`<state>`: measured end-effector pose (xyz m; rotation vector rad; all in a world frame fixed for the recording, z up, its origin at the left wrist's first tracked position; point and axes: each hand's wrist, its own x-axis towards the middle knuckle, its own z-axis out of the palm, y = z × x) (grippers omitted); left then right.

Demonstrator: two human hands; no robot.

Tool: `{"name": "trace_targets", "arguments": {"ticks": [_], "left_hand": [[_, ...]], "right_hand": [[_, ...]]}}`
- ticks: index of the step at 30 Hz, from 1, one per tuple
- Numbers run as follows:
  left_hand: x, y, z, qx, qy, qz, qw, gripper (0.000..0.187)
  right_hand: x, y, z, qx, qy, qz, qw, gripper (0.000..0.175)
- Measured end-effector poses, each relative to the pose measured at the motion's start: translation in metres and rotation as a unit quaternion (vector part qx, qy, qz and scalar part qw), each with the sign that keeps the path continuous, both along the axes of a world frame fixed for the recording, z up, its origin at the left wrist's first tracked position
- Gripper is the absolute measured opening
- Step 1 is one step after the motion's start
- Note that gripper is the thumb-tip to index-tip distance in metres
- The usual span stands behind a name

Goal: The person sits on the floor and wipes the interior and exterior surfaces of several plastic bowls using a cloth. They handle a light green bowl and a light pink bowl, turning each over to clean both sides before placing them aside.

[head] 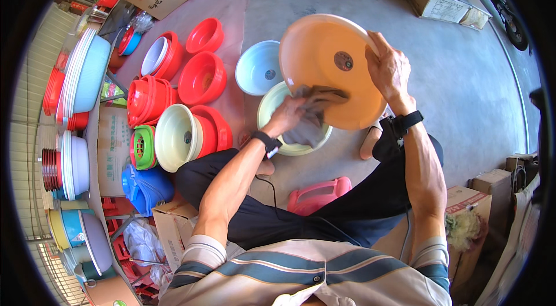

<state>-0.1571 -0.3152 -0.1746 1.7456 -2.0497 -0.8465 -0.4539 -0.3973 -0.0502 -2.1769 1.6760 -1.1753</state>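
Observation:
An orange plastic basin (312, 52) with a round dark sticker inside is held up tilted, its hollow facing me. My right hand (388, 67) grips its rim at the right. In my left hand (286, 112) is a dark grey cloth (310, 128), blurred, with one end against or just before the lower inside of the orange basin. Beneath the cloth a pale green basin (269, 108) stands on the floor, its inside partly hidden by my hand and the cloth. Behind it sits a light blue basin (256, 67), partly covered by the orange one.
Stacked red basins (202, 78), a cream basin (173, 139), a green mop bucket (143, 147) and a blue bucket (147, 188) stand to the left, beside a shelf of basins (89, 76). A pink plastic stool (319, 195) lies between my legs. Cardboard boxes (443, 2) stand at the far right.

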Motion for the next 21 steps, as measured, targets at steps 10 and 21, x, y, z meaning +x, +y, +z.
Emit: {"name": "trace_targets", "arguments": {"ticks": [10,21], "left_hand": [[-0.013,0.074,0.006,0.209,0.239,-0.033,0.948,0.05],[0.002,0.043,0.067,0.123,0.301,0.135,0.936,0.042]], "right_hand": [[-0.04,-0.029,-0.001,-0.021,-0.029,-0.121,0.992,0.034],[-0.033,-0.028,-0.005,-0.004,-0.072,-0.096,0.993,0.033]]}}
